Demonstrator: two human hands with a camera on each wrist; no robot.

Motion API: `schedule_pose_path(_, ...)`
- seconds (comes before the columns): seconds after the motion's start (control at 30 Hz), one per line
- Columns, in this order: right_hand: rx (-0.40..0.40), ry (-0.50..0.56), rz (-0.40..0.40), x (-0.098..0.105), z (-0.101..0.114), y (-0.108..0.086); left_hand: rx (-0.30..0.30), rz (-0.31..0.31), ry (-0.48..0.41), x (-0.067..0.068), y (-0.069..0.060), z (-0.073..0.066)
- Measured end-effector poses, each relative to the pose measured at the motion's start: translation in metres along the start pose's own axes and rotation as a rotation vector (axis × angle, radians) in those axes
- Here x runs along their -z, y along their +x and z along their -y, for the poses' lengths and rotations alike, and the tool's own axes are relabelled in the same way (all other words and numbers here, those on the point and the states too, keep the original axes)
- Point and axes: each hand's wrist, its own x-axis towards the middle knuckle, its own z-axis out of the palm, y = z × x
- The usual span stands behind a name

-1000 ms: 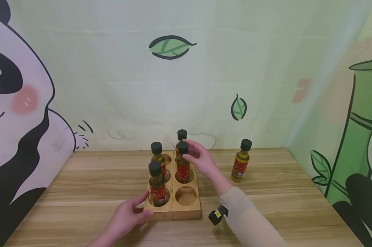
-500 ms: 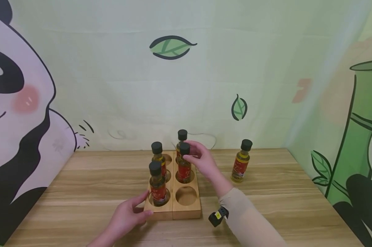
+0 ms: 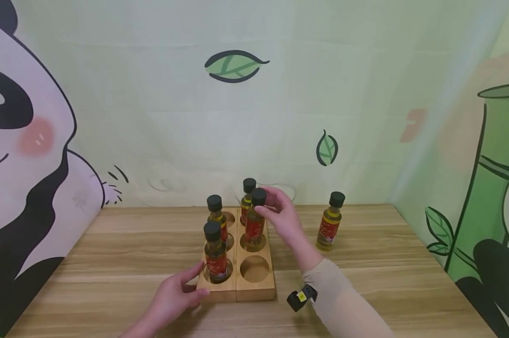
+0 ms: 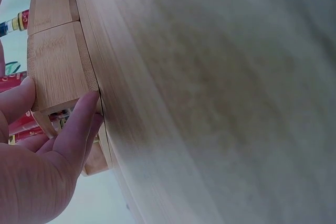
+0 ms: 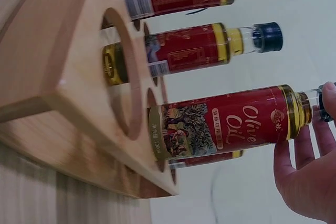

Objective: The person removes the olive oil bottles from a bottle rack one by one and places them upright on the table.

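Note:
My right hand (image 3: pixel 282 215) pinches an olive oil bottle (image 3: pixel 254 230) near its black cap. In the right wrist view this olive oil bottle (image 5: pixel 223 121) shows a red "Olive Oil" label, its base at the rim of a hole. The wooden bottle rack (image 3: pixel 255 293) has two columns of round holes. My left hand (image 3: pixel 174 291) grips the rack's near left corner; the left wrist view shows thumb and fingers (image 4: pixel 79 124) on either side of its wood. Two more bottles stand in the left column, one at the front (image 3: pixel 216 260). Another bottle (image 3: pixel 244 209) is at the back right.
One more olive oil bottle (image 3: pixel 328 227) stands upright on the wooden table (image 3: pixel 364 291), right of the rack. A front-right hole (image 3: pixel 254 270) and a back-left hole in the rack hold no bottle. A printed cloth backdrop (image 3: pixel 174 117) rises behind the table.
The bottle in my right hand has risen slightly and shifted right in its hole. The right hand moved up and right with it. My left hand and the rack stay put.

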Motion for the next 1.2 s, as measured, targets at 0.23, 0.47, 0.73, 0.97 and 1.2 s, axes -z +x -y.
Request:
schedule_pose_path(0.23,0.021,-0.009,-0.039,0.005,0.014,-0.001,0.003,0.002,-0.002,0.000,0.000,0.000)
schedule_pose_path(0.47,0.044,0.002,-0.056,0.014,0.027,-0.006,0.006,0.002,-0.003,0.000,-0.001,-0.002)
schedule_pose_path(0.73,0.042,0.004,-0.081,0.028,0.031,-0.014,0.000,0.002,0.005,0.000,-0.001,-0.003)
schedule_pose_path(0.97,0.027,-0.034,-0.107,0.043,0.032,-0.023,0.005,0.002,-0.001,0.000,-0.001,-0.002)
schedule_pose_path(1.2,0.014,-0.049,-0.140,0.055,0.026,-0.032,0.017,0.002,0.003,0.000,0.000,-0.001)
